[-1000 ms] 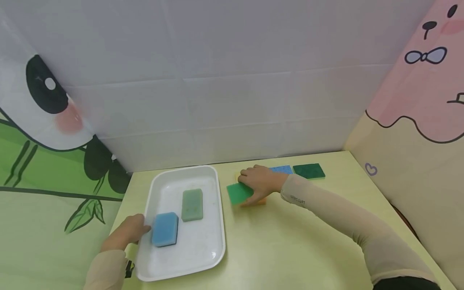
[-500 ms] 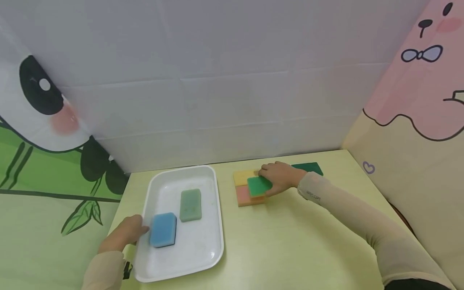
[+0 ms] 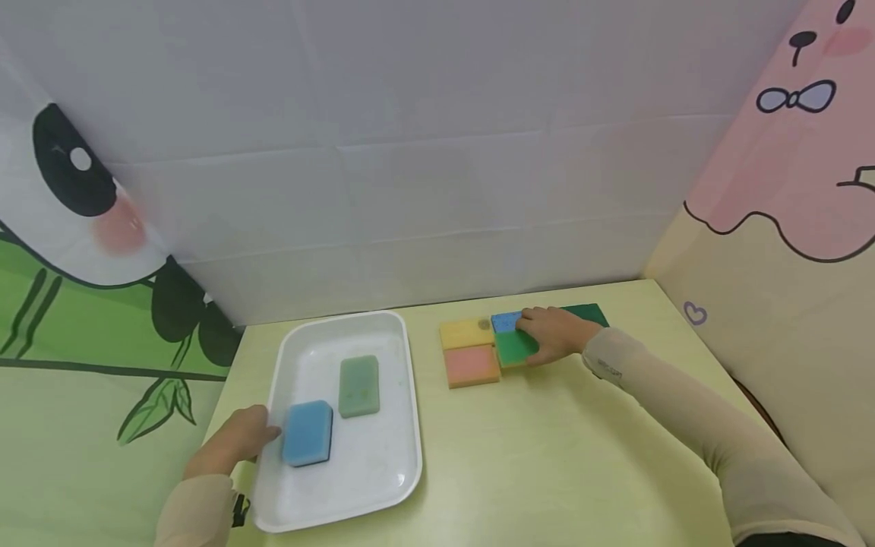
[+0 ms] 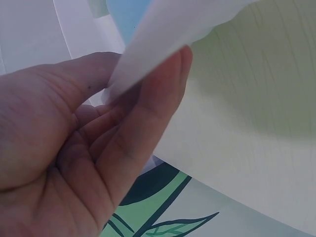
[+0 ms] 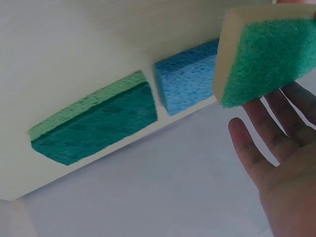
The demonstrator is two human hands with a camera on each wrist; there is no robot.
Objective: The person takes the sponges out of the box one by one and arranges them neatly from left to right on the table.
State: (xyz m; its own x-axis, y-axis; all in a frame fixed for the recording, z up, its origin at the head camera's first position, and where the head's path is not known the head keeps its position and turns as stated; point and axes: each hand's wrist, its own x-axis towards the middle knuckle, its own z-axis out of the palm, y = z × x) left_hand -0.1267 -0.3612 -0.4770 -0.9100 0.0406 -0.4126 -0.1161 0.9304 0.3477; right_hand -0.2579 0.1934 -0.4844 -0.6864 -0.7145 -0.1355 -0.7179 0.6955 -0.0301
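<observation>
Placing step: your right hand (image 3: 557,332) grips the green-topped sponge (image 3: 514,347) beside the blue sponge (image 3: 506,322); next, seat it flush. Left hand (image 3: 235,441) pinches the tray (image 3: 410,425) rim.

Yellow-green table (image 3: 547,456), cartoon-printed walls around it. White tray (image 3: 403,456) on the left side; inside it, a pale green sponge (image 3: 359,386) farther back and a blue sponge (image 3: 307,433) nearer. Left hand (image 3: 235,441) rests at the tray's near-left rim, just beside the blue sponge. Right of the tray: yellow sponge (image 3: 463,333), pink sponge (image 3: 472,365) touching in front of it, a small blue sponge (image 3: 506,322). Right hand (image 3: 557,333) lies on a bright green sponge (image 3: 514,348), beside the pink one. Dark green sponge (image 3: 589,312) behind the hand.
</observation>
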